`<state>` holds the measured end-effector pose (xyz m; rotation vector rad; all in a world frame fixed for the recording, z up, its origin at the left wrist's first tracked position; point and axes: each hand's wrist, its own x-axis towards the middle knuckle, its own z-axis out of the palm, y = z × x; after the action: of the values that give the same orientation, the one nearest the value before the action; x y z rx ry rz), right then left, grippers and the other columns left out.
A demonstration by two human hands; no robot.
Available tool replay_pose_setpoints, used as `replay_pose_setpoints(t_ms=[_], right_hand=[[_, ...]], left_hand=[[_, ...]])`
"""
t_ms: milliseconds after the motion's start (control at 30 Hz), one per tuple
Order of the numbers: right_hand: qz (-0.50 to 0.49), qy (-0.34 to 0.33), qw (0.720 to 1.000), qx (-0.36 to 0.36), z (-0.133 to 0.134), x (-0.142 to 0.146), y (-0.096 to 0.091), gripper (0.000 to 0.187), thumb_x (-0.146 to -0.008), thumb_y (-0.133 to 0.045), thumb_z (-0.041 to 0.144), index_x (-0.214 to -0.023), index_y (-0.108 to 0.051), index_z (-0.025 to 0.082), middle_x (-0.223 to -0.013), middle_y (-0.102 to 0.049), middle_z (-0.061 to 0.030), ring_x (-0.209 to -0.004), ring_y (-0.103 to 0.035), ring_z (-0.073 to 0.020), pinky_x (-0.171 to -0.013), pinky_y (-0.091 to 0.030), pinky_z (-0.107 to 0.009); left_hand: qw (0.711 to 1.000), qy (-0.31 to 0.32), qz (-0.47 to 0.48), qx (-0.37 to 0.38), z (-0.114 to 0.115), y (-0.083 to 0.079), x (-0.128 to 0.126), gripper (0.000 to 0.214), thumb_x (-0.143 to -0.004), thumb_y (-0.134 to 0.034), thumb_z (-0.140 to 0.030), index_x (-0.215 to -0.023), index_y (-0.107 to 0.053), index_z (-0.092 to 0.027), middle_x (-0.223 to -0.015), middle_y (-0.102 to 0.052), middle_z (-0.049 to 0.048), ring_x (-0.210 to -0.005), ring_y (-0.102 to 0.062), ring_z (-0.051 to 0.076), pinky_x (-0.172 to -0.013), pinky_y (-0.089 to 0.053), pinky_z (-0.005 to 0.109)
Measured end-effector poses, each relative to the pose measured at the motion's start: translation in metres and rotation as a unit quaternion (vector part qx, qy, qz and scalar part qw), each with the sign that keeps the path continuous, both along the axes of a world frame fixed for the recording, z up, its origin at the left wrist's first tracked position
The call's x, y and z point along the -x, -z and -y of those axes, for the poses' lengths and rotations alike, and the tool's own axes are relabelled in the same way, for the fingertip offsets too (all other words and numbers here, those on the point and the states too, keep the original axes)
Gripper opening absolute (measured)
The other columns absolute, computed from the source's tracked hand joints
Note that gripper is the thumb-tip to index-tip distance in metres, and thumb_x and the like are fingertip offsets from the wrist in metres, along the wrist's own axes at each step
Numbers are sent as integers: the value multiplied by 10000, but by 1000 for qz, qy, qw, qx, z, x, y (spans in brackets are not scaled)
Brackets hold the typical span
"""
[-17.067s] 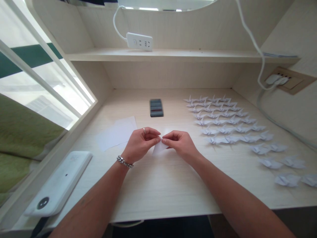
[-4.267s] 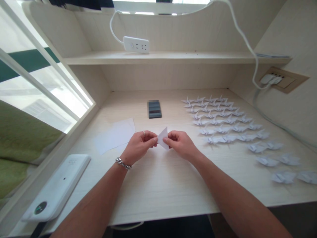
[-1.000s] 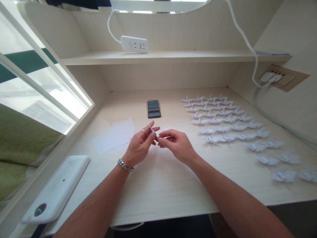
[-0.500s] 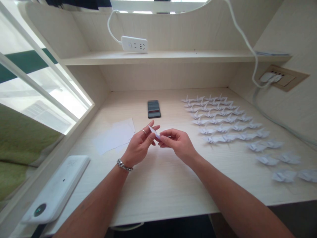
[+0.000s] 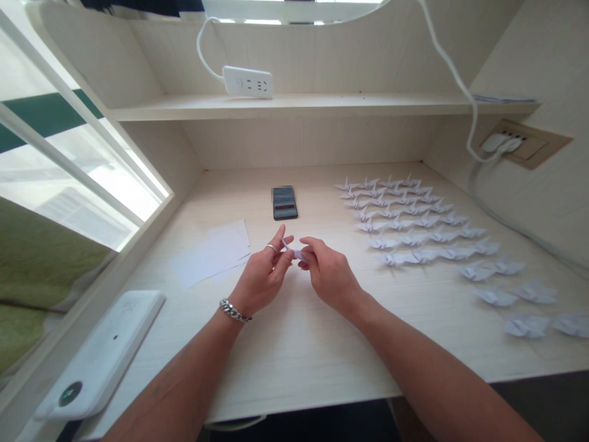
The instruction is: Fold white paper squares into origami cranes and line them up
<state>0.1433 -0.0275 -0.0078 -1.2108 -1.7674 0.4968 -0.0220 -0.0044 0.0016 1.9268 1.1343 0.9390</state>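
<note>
A small folded white paper is pinched between my two hands above the middle of the desk. My left hand, with a ring and a chain bracelet at the wrist, grips its left part between thumb and fingers. On the other side, my right hand pinches the right part with thumb and fingertips. Fingers hide much of the paper, so its exact shape is unclear. Rows of folded paper cranes stand on the desk to the right. Left of my hands lie flat white paper sheets.
A phone lies beyond my hands. At the left edge is a white rectangular device. On the shelf at the back sits a power strip. A cable runs down to the wall socket on the right.
The folded paper has turned from pointing up and left to lying flatter between my fingers. My right fingers have curled closer round it, and my left thumb has shifted right.
</note>
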Motion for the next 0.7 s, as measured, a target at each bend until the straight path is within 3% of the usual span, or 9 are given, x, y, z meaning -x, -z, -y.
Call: replay_pose_setpoints(t_ms=[67, 200, 333, 533, 700], right_hand=[[44, -10, 998, -36, 1, 1, 0, 262, -936, -412, 182, -1165, -539, 173, -998, -702, -105, -804, -690, -189, -748, -535, -324], [121, 2, 989, -89, 4, 2, -1, 261, -923, -417, 167, -1128, -578, 159, -1046, -699, -124, -901, -672, -223, -775, -511, -332], [173, 19, 982, -77, 6, 2, -2, 267, -896, -431, 142, -1092, -612, 157, -984, -713, -108, -862, -672, -224, -740, -493, -317], [143, 47, 988, -40, 7, 2, -5, 191, -881, -482, 173, -966, -653, 183, -918, -723, -69, -774, -664, -188, -723, -478, -281], [139, 50, 988, -43, 4, 2, -3, 205, -904, -474, 213, -989, -658, 182, -926, -724, -87, -789, -667, -197, -730, -470, -287]], left_hand=[[1000, -4, -10, -10, -1, 1, 0, 642, -928, -474, -401, -1492, -263, -179, -1353, -557, 177, -987, -691, 230, -911, -523, 388], [999, -4, -39, -21, 0, 0, -1, 632, -929, -466, -400, -1485, -282, -163, -1322, -591, 155, -1011, -684, 231, -933, -505, 370], [997, 2, -69, -29, 2, -3, -4, 625, -940, -438, -395, -1486, -273, -138, -1323, -590, 159, -1029, -676, 228, -953, -485, 365], [994, 1, -100, -51, 3, -6, -4, 617, -939, -437, -389, -1480, -285, -134, -1265, -636, 140, -1034, -668, 232, -923, -483, 352], [990, 5, -127, -54, 3, -6, -4, 613, -940, -433, -383, -1486, -282, -147, -1089, -722, 100, -943, -688, 233, -840, -497, 329]])
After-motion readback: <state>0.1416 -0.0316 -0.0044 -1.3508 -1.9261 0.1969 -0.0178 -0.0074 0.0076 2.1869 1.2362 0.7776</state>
